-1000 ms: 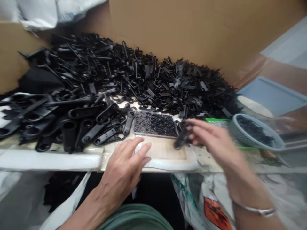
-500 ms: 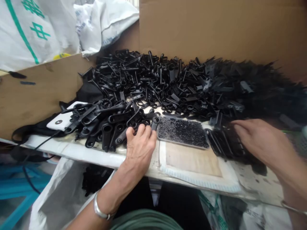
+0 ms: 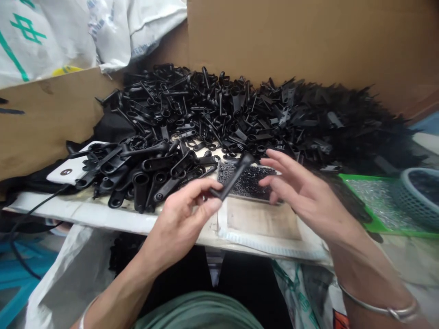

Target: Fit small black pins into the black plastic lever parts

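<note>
My left hand pinches one end of a black plastic lever-like part, which slants up to the right. Beneath that part lies a shallow clear tray of tiny black pieces. My right hand hovers over the tray's right side with its fingers apart and nothing visible in them. To the left of my left hand sits a heap of larger black plastic arms with ring ends. The bare board in front of the tray lies below and between my hands.
A big pile of black plastic parts spreads along the cardboard wall. On the right stand a green tray of small shiny pieces and a grey-blue basket. A white device with a cable lies at the left; a white sack hangs below.
My left hand has lifted a black lever-like part from the table near the heap. My right hand has left the black parts on the right and moved left, over the tray. The view has shifted right.
</note>
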Available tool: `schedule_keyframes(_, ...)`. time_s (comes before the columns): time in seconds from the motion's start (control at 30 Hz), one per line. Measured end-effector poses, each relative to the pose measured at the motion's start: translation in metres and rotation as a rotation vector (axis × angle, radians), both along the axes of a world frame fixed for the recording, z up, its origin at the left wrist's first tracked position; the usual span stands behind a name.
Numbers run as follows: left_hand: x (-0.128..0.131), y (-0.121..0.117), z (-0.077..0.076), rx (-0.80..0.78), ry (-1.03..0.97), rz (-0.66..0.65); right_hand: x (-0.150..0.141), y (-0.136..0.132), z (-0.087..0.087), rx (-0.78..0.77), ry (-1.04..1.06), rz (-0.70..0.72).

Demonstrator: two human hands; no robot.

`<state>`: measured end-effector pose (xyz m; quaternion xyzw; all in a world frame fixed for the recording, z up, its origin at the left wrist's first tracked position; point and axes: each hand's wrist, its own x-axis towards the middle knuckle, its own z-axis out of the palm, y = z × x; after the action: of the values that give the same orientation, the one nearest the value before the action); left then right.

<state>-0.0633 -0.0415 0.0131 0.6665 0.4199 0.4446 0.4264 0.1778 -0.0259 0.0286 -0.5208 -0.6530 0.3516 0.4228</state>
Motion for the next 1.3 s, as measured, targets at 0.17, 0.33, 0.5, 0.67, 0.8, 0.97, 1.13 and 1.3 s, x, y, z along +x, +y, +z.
schedule_keyframes(0.17, 0.001, -0.023, -0.015, -0.545, -0.305, -0.301, -0.005, -0.021, -0.021, -0.226, 0.085, 0.072)
schedule_keyframes(0.33, 0.011, -0.025, -0.040, -0.148, 0.091, -0.127, -0.009, -0.032, -0.044, -0.393, -0.028, -0.037)
schedule_keyframes(0.5, 0.017, -0.016, -0.052, 0.330, 0.391, -0.050, -0.013, -0.030, -0.051, -0.371, -0.285, -0.075)
schedule_keyframes(0.67, 0.012, -0.011, -0.049, 0.344, 0.528, -0.110, 0.000, -0.021, -0.032, -0.238, -0.457, -0.053)
schedule_keyframes(0.8, 0.011, -0.009, -0.044, 0.321, 0.543, -0.138, 0.004, -0.018, -0.020, -0.148, -0.534, 0.069)
schedule_keyframes(0.97, 0.013, -0.010, -0.048, 0.328, 0.517, -0.107, -0.005, -0.027, -0.027, -0.213, -0.460, 0.179)
schedule_keyframes(1.13, 0.015, -0.013, -0.053, 0.350, 0.490, -0.093, -0.010, -0.034, -0.037, -0.257, -0.420, 0.184)
schedule_keyframes(1.3, 0.015, -0.015, -0.055, 0.386, 0.488, -0.072, -0.012, -0.033, -0.041, -0.364, -0.361, 0.186)
